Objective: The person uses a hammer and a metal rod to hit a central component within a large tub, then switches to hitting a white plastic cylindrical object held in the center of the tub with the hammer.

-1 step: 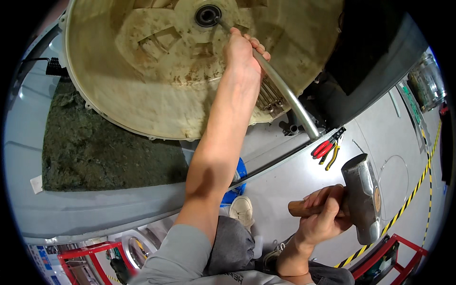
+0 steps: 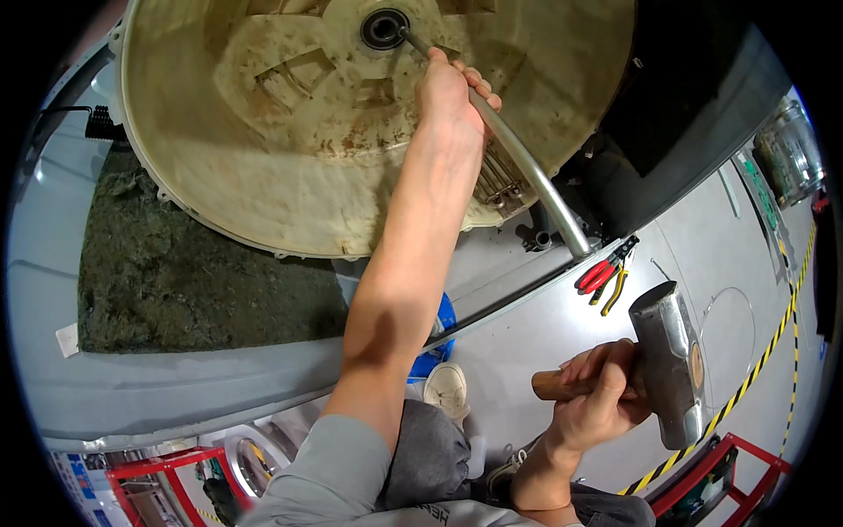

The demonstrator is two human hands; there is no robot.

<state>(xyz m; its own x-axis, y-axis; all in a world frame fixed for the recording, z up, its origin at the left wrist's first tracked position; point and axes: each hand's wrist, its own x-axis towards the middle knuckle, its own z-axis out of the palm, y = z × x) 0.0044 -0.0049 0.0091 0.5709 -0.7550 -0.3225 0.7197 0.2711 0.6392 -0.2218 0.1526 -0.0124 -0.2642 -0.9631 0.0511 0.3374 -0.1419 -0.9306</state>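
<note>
My left hand (image 2: 450,92) is wrapped round a long metal rod (image 2: 534,176). The rod's thin tip rests at the right edge of a dark ring bearing (image 2: 385,30), set in the middle of a stained, cream-coloured round tub (image 2: 255,189). From my fist the rod slants down to the right, its thick end beyond the tub's rim. Lower right, my right hand (image 2: 601,395) grips the short wooden handle of a hammer (image 2: 671,373). The heavy steel head is apart from the rod's thick end.
Red-handled and yellow-handled pliers (image 2: 606,274) lie near the rod's thick end. A heating element (image 2: 499,183) sits in the tub. A dark, matted pad (image 2: 184,272) lies on the grey panel at left. Red metal frames (image 2: 733,479) and black-yellow floor tape (image 2: 746,384) are lower right.
</note>
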